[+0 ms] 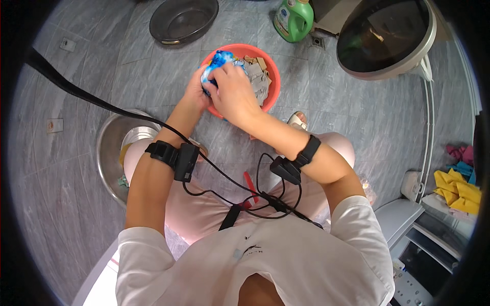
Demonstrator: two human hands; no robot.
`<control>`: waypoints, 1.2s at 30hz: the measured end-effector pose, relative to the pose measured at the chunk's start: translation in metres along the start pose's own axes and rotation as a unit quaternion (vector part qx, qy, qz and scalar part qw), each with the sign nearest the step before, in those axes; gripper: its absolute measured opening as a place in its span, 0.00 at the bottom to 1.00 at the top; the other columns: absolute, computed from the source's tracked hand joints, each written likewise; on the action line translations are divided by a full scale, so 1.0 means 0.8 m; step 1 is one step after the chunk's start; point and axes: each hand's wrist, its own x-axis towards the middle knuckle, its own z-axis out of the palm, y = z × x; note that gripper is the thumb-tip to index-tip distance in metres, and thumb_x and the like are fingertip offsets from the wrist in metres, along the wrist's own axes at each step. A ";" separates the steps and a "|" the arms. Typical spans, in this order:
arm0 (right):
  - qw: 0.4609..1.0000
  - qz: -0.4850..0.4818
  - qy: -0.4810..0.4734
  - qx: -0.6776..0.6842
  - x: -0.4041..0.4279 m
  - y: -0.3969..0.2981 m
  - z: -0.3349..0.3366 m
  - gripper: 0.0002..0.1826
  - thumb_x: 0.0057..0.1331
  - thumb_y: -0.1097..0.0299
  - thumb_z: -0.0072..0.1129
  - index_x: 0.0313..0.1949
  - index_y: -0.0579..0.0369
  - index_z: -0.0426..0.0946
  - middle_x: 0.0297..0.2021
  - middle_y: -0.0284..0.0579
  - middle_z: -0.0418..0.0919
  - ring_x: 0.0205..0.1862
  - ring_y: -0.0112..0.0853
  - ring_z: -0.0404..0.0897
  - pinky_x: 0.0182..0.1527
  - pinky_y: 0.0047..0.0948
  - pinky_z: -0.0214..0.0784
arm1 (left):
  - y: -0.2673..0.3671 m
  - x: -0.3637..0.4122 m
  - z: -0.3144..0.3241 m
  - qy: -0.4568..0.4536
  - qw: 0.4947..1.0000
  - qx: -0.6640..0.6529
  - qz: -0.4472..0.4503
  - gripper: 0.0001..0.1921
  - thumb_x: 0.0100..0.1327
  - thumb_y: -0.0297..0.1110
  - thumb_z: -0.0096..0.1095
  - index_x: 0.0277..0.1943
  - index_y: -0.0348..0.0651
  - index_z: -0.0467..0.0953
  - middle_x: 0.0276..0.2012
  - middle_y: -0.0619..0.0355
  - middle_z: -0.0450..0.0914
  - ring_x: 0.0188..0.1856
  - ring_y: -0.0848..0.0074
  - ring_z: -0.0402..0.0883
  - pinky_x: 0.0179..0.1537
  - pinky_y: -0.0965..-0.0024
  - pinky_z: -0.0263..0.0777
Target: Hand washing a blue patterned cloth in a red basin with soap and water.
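Note:
A bundled cloth patterned in blue and white [223, 58] is between my two hands, over the left part of a red basin [276, 82]. My left hand [197, 86] holds the bundle from its left side, with its fingers mostly hidden under the cloth. From above and the right, my right hand [233, 90] presses on the cloth with bent fingers; whether it grips the cloth cannot be told. Beige and grey fabric [258, 79] lies in the basin, right of my right hand.
A dark oval basin [183, 19] and a green detergent bottle [294, 21] stand beyond the red basin. A metal basin [100, 153] is by my left knee. A round dark-lidded appliance [383, 36] is at upper right. Yellow cloth [457, 189] lies far right. Black cables cross my lap.

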 end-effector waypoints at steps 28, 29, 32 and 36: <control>0.636 0.487 -0.170 0.574 0.053 0.107 0.008 0.23 0.64 0.44 0.51 0.42 0.52 0.75 0.38 0.37 0.80 0.41 0.31 0.79 0.45 0.30 0.71 | -0.003 -0.007 0.005 -0.147 0.989 0.001 0.017 0.17 0.67 0.38 0.39 0.51 0.37 0.70 0.47 0.49 0.77 0.48 0.63 0.77 0.51 0.58 0.71; 0.648 0.474 -0.177 0.568 0.049 0.097 -0.001 0.26 0.64 0.41 0.48 0.45 0.51 0.74 0.41 0.38 0.79 0.43 0.31 0.78 0.49 0.32 0.71 | -0.001 -0.009 0.007 -0.144 0.989 -0.001 0.039 0.17 0.67 0.37 0.40 0.51 0.36 0.70 0.48 0.51 0.77 0.48 0.62 0.77 0.51 0.59 0.71; 0.611 0.499 -0.155 0.595 0.042 0.122 0.006 0.20 0.64 0.47 0.52 0.40 0.52 0.77 0.37 0.39 0.81 0.35 0.29 0.81 0.39 0.31 0.75 | -0.002 -0.012 0.015 -0.099 0.910 0.319 0.246 0.21 0.67 0.43 0.36 0.51 0.38 0.71 0.47 0.50 0.77 0.50 0.62 0.75 0.53 0.58 0.68; 0.679 0.429 0.085 0.590 0.052 0.139 0.003 0.05 0.60 0.70 0.57 0.35 0.56 0.75 0.31 0.42 0.79 0.31 0.32 0.80 0.35 0.34 0.75 | 0.011 0.002 0.011 -0.040 0.998 0.004 0.045 0.22 0.68 0.46 0.36 0.50 0.39 0.72 0.47 0.53 0.77 0.50 0.62 0.75 0.53 0.58 0.68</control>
